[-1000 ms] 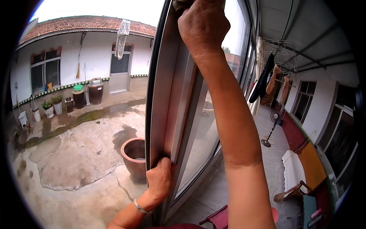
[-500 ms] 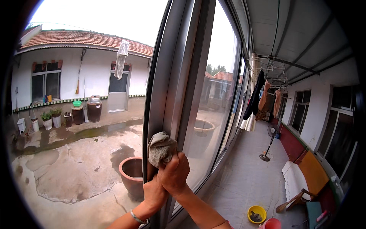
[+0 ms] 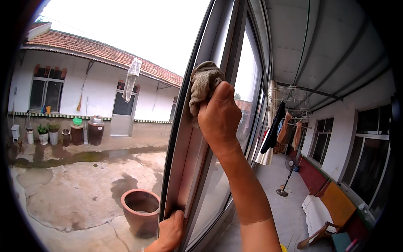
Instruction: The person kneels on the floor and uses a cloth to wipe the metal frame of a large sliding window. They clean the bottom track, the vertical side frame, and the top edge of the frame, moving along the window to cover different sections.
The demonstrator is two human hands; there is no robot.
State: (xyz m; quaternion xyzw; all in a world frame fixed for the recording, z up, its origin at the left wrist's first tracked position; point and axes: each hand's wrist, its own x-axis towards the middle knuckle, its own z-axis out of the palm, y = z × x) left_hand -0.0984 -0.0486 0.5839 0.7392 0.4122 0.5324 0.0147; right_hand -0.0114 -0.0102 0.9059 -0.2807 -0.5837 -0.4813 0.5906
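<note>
A bunched grey-beige cloth (image 3: 204, 86) is pressed against the upper part of a metal window frame (image 3: 186, 168). My right hand (image 3: 220, 119) is closed around the cloth, its arm stretched upward from below. Lower down, my left hand (image 3: 171, 229) grips the edge of the same frame, with its fingertips partly hidden. To the right of the frame stands a glass pane (image 3: 213, 185), partly covered by my right forearm.
Left of the frame, a large brown clay pot (image 3: 140, 218) stands in a concrete courtyard. On the right runs a covered passage with a standing fan (image 3: 287, 176), a wooden bench (image 3: 321, 214) with a white cover, and hanging laundry (image 3: 275, 128).
My right hand has slid the cloth up the frame, away from my left hand. The left hand now holds the frame lower in view. The view has tilted somewhat.
</note>
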